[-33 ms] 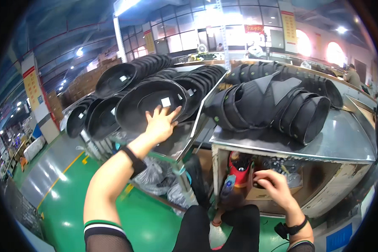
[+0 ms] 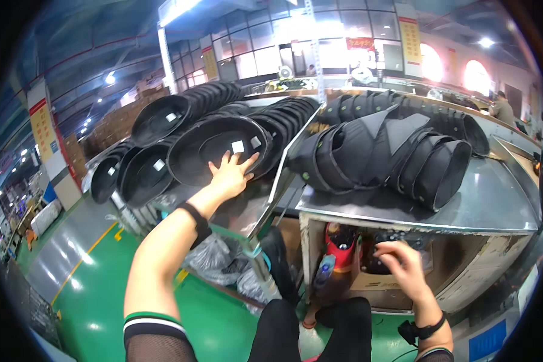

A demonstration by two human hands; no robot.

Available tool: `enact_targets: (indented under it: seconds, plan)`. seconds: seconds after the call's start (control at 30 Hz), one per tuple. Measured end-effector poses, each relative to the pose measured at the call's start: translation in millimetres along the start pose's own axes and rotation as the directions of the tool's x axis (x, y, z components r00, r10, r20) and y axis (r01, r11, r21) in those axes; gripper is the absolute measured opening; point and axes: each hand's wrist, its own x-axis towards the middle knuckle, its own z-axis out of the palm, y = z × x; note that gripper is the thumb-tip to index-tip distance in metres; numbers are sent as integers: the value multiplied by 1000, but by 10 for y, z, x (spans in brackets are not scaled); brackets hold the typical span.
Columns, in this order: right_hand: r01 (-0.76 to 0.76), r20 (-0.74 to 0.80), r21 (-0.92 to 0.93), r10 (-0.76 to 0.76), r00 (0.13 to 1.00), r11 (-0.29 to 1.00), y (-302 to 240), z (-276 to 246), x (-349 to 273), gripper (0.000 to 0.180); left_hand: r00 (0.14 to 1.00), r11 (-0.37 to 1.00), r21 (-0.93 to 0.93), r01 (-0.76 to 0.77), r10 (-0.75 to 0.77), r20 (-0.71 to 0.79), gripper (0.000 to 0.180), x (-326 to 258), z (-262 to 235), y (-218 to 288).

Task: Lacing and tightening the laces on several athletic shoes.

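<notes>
Black oval-bottomed shells, nested in rows, lie on their sides on a metal-edged table at the left. My left hand (image 2: 229, 180) has its fingers spread against the lower right of the front shell (image 2: 202, 148), below a small white square label (image 2: 238, 146). My right hand (image 2: 403, 265) hangs in front of the lower shelf on the right, its fingers loosely bent and apart from the thumb, with nothing seen in it. Behind it stands an open cardboard box (image 2: 374, 282). More black curved pieces (image 2: 359, 151) lie on the metal tabletop (image 2: 507, 193) to the right.
A red container (image 2: 342, 256) and a blue-labelled bottle (image 2: 324, 271) stand on the shelf. Clear plastic bags (image 2: 214, 259) lie beneath the left table. A metal post (image 2: 312, 48) rises between the tables. Another person (image 2: 502, 110) is far off at the right.
My right hand has shifted a little to the right, and its fingers look slightly more apart. My left hand stays against the front shell. The whole view has shifted slightly.
</notes>
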Motion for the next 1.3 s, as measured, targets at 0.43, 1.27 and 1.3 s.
enact_targets:
  seconds: [0.43, 1.27, 1.3]
  plan:
    - [65, -221, -608, -247, 944, 791, 564, -917, 574, 33, 873, 851, -508, -130, 341, 347, 93, 788, 384, -182]
    - [-733, 472, 361, 565, 677, 577, 1056, 2144, -670, 58, 988, 303, -946, 117, -137, 78, 76, -3224, 1548, 1102]
    - [-615, 272, 328, 552, 789, 717, 1056, 2426, -804, 64, 958, 398, -884, 243, -243, 154, 73, -3310, 1740, 1070]
